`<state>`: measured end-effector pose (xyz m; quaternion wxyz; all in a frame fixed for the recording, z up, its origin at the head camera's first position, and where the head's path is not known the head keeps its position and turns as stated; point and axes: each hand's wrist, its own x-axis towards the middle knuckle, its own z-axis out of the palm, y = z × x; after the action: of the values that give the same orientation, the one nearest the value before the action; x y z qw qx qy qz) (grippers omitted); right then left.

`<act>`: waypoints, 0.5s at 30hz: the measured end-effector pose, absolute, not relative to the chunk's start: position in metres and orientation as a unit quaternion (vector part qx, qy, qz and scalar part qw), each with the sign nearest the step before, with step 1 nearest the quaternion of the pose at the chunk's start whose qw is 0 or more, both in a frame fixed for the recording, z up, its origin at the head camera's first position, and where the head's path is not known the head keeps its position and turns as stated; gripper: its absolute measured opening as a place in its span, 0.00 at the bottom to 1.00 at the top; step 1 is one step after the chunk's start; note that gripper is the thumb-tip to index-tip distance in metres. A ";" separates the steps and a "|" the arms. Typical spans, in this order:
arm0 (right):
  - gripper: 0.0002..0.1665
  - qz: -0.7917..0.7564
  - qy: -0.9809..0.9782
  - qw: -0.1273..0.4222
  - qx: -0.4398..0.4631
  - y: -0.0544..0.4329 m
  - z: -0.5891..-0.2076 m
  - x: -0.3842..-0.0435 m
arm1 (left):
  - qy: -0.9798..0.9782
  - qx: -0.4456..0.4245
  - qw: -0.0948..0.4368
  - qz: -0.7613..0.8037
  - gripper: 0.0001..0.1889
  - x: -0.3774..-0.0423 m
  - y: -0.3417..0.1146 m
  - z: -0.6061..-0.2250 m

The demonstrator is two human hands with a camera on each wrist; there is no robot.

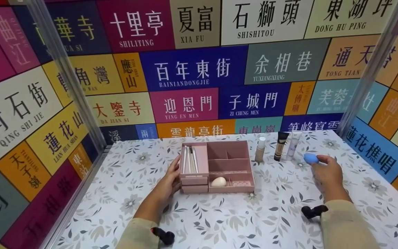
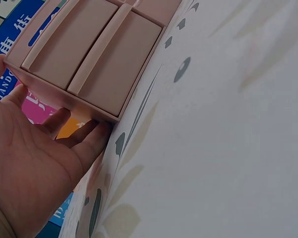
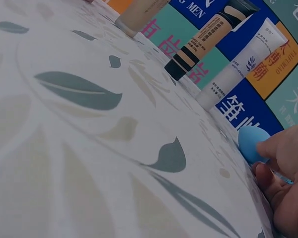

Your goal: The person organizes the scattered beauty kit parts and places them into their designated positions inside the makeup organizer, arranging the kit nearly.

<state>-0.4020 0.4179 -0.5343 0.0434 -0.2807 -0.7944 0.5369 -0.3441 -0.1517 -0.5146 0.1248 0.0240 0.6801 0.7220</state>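
A pink desk organizer stands in the middle of the table, with two small drawers at its left front. My left hand rests against its left side, fingertips along the wall in the left wrist view. White slim sticks stand in its upper left compartment. A pale egg-shaped sponge lies in the lower front one. On the right, my right hand pinches a blue makeup sponge between thumb and fingers, close over the tabletop; in the right wrist view, the sponge shows its rounded end.
Right of the organizer stand a foundation bottle with a white cap, a black and tan tube and a white tube. A leaf-patterned cloth covers the table. Walls of colourful signs and clear panel edges surround it.
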 end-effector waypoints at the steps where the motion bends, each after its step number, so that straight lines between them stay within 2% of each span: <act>1: 0.36 0.531 -0.799 0.044 -0.280 0.417 -0.533 -0.401 | 0.681 0.026 0.125 0.721 0.33 -0.344 -0.152 -0.515; 8: 0.34 0.505 -0.821 0.082 -0.252 0.415 -0.536 -0.395 | 0.682 0.043 0.122 0.720 0.32 -0.346 -0.153 -0.518; 15: 0.33 0.536 -0.794 0.090 -0.273 0.414 -0.536 -0.397 | 0.682 0.033 0.123 0.720 0.33 -0.347 -0.152 -0.519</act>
<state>-0.3973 0.4135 -0.5365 0.0895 -0.2733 -0.7938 0.5359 -0.3467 -0.1525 -0.5186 0.1232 0.0326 0.6818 0.7203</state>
